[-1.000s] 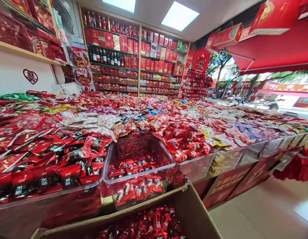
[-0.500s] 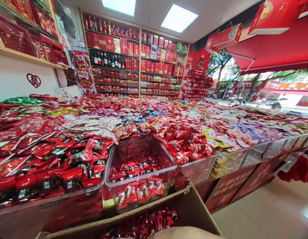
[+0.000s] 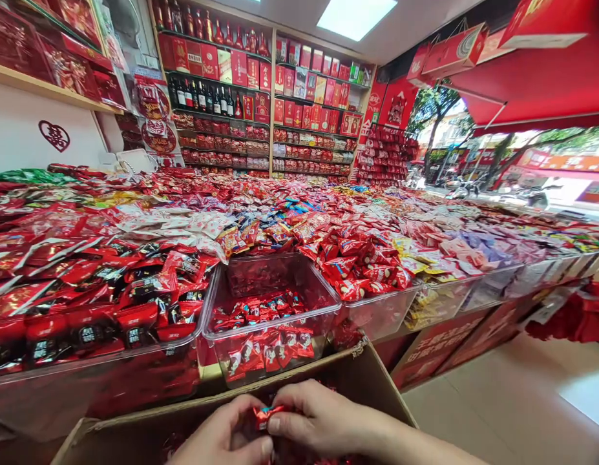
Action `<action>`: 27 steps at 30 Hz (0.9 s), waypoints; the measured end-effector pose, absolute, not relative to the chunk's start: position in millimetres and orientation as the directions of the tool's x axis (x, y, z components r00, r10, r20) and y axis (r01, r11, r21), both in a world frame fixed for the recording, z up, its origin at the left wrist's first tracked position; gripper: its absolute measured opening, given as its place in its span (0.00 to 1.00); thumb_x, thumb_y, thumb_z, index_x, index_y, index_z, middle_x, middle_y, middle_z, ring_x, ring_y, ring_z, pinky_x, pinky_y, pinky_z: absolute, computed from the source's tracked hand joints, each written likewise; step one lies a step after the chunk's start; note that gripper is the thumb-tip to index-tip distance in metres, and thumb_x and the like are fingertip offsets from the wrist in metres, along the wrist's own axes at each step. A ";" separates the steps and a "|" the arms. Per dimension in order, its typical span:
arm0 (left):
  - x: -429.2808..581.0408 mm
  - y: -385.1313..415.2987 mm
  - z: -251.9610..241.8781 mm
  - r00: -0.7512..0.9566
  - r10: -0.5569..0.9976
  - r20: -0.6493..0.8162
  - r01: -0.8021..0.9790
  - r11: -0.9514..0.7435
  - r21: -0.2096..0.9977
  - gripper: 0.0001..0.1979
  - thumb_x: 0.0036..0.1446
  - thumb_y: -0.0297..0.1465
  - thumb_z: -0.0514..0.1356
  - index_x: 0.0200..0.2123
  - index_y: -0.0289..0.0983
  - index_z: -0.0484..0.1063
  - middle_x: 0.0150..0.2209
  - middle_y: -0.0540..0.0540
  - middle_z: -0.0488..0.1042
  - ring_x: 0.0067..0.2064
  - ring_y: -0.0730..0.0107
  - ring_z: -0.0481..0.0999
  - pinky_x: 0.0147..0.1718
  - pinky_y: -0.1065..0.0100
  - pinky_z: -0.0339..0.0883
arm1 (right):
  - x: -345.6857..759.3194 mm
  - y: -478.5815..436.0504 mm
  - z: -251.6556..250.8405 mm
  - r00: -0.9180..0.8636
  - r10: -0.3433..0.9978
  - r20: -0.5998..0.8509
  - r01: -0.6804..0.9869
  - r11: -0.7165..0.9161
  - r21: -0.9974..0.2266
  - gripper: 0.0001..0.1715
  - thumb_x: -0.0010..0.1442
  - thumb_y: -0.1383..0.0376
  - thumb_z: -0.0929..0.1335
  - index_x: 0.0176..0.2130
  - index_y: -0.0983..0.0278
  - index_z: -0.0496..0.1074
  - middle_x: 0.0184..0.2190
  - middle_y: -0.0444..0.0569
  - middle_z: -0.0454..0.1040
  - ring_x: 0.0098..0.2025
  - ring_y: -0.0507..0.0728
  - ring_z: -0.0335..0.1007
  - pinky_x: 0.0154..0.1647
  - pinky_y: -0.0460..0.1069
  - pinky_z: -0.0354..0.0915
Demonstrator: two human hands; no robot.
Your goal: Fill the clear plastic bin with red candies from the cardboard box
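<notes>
Wall shelving (image 3: 273, 97), biggest thing, stood far beyond the cardboard box (image 3: 362, 381), stacked with bottles and red packs. Box sat nearest the wearer, support not visible. If it was loosely propped, a forearm leaning on its rim could have tipped it; frayed far corner could have snagged a wrapper.

Heaped black-and-red packets (image 3: 90, 329) lay beyond the box to the left, heaped red packets (image 3: 371, 271) beyond it to the right. Both piles flanked the clear bin (image 3: 274, 325), just past the box's far rim. Piles rose above the bin's rim, so a knock could have slid packets in and mixed kinds with the small sweets (image 3: 265, 307) inside.

Both hands over the box's mouth. Right hand (image 3: 318, 416): thumb and forefinger pinching one wrapped sweet (image 3: 265, 416). Left hand (image 3: 221, 429): thumb apart from forefinger, forefinger at the sweet's left end; couldn't tell if it gripped, lower fingers hidden.

Sweet was above the box's inside, between the hands. Smallest item, slick foil: likeliest failure a slip back into the box, caused by the tip-only pinch. Pulling its ends apart could have torn the wrapper.
</notes>
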State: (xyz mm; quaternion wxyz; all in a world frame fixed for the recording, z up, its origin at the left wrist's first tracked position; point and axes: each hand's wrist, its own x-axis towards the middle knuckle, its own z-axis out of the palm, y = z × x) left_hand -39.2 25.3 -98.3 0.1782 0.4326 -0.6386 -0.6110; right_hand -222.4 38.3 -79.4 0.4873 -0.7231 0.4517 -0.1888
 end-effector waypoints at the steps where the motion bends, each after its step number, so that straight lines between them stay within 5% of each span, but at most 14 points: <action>1: -39.5 25.3 -92.1 -0.565 -0.757 -0.329 -0.294 -0.187 0.937 0.17 0.48 0.45 0.56 0.33 0.37 0.65 0.29 0.51 0.69 0.29 0.72 0.66 0.25 0.72 0.61 | -223.3 37.5 -78.0 0.520 -0.841 -0.151 -0.444 -0.116 -0.888 0.15 0.56 0.58 0.62 0.30 0.68 0.68 0.22 0.42 0.64 0.23 0.46 0.56 0.21 0.39 0.52; 7: -40.5 25.4 -57.9 -0.571 -0.749 -0.336 -0.272 -0.214 0.938 0.19 0.54 0.44 0.53 0.30 0.35 0.74 0.24 0.49 0.75 0.24 0.76 0.67 0.20 0.77 0.56 | -226.6 31.7 -78.8 0.660 -0.706 -0.257 -0.156 0.206 -0.966 0.23 0.55 0.49 0.61 0.31 0.67 0.64 0.19 0.41 0.64 0.16 0.43 0.53 0.19 0.40 0.55; 10: -41.5 26.3 -56.1 -0.523 -0.800 -0.295 -0.205 -0.218 0.954 0.19 0.52 0.45 0.54 0.29 0.36 0.76 0.22 0.51 0.75 0.23 0.75 0.69 0.19 0.77 0.58 | -227.0 32.2 -76.2 0.678 -0.702 -0.219 -0.094 0.212 -0.973 0.23 0.54 0.49 0.62 0.31 0.68 0.65 0.19 0.41 0.64 0.16 0.44 0.54 0.19 0.40 0.55; 13: -41.5 25.9 -60.3 -0.480 -0.843 -0.242 -0.115 -0.213 0.970 0.18 0.50 0.46 0.56 0.30 0.38 0.76 0.21 0.51 0.75 0.23 0.74 0.70 0.19 0.76 0.60 | -227.0 37.9 -70.4 0.578 -0.816 0.014 -0.178 -0.143 -0.974 0.20 0.59 0.55 0.59 0.29 0.68 0.66 0.22 0.45 0.67 0.21 0.46 0.59 0.24 0.42 0.58; 16: -40.6 26.3 -62.5 -0.425 -0.874 -0.234 -0.039 -0.241 0.970 0.17 0.47 0.45 0.59 0.34 0.40 0.76 0.20 0.53 0.75 0.22 0.77 0.69 0.20 0.78 0.61 | -228.8 44.2 -66.9 0.523 -0.768 0.368 -0.432 -0.612 -0.663 0.15 0.60 0.62 0.59 0.33 0.67 0.70 0.26 0.49 0.71 0.28 0.50 0.62 0.33 0.45 0.60; 18: -39.9 28.4 -61.6 -0.395 -0.888 -0.237 -0.011 -0.253 0.967 0.15 0.45 0.41 0.63 0.35 0.41 0.75 0.22 0.55 0.76 0.25 0.78 0.70 0.23 0.80 0.64 | -231.4 45.7 -66.8 0.535 -0.708 0.461 -0.484 -0.704 -0.520 0.14 0.57 0.67 0.60 0.40 0.67 0.70 0.30 0.51 0.73 0.31 0.51 0.63 0.35 0.46 0.60; 22: -39.1 33.6 -61.4 -0.412 -0.882 -0.230 -0.020 -0.243 0.970 0.15 0.42 0.36 0.66 0.36 0.43 0.73 0.31 0.55 0.77 0.39 0.71 0.74 0.37 0.78 0.68 | -236.9 42.3 -67.7 0.366 -0.842 0.395 -0.388 -0.524 -0.758 0.21 0.51 0.74 0.59 0.44 0.68 0.69 0.31 0.49 0.73 0.31 0.49 0.65 0.33 0.44 0.62; 27: -38.7 35.9 -71.4 -0.397 -0.901 -0.173 -0.044 -0.170 0.984 0.18 0.47 0.34 0.63 0.44 0.45 0.67 0.38 0.55 0.76 0.43 0.71 0.73 0.41 0.76 0.68 | -235.2 41.3 -67.3 0.272 -0.943 0.190 -0.223 -0.254 -0.941 0.15 0.54 0.63 0.64 0.40 0.67 0.71 0.28 0.46 0.72 0.27 0.48 0.63 0.28 0.43 0.61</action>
